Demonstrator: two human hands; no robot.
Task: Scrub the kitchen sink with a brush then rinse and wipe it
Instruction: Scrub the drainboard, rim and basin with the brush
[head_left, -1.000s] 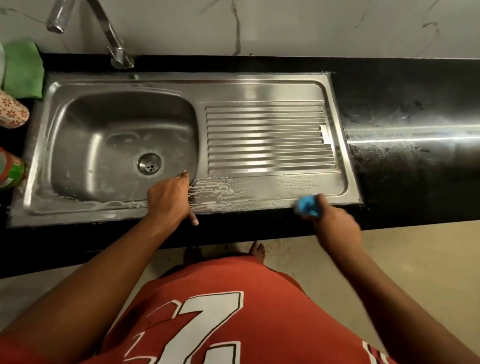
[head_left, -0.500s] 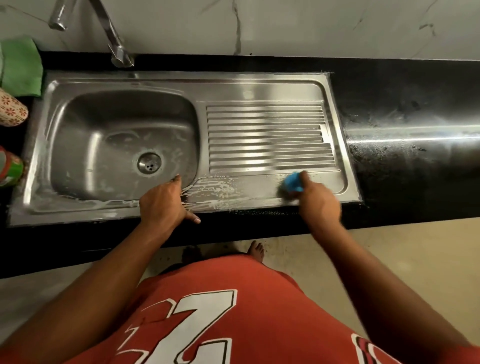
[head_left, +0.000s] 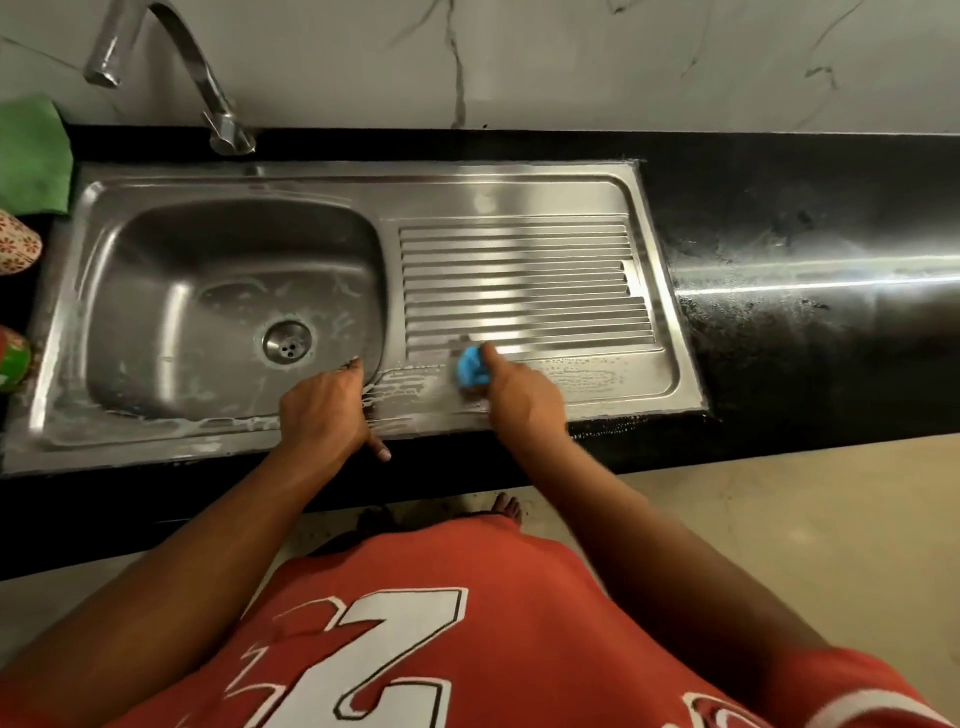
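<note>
A steel sink (head_left: 519, 192) with a bowl on the left and a ribbed drainboard (head_left: 524, 280) on the right is set in a black counter. Soapy foam streaks its front rim and the bowl. My right hand (head_left: 519, 400) grips a blue brush (head_left: 470, 366) and presses it on the flat strip just below the ribs, near the bowl's right edge. My left hand (head_left: 324, 410) rests on the front rim at the bowl's near right corner, fingers curled over the bowl's edge, thumb pointing toward me. The drain (head_left: 287, 341) lies in the bowl's floor.
A curved tap (head_left: 208, 88) stands behind the bowl. A green cloth (head_left: 31, 156), a floral cup (head_left: 15, 244) and a red-green container (head_left: 13, 364) sit at the left edge. The wet black counter (head_left: 805, 291) stretches to the right.
My right hand has swept the blue brush leftward along the front strip of the drainboard, from its right corner to near the bowl. My left hand has stayed on the rim.
</note>
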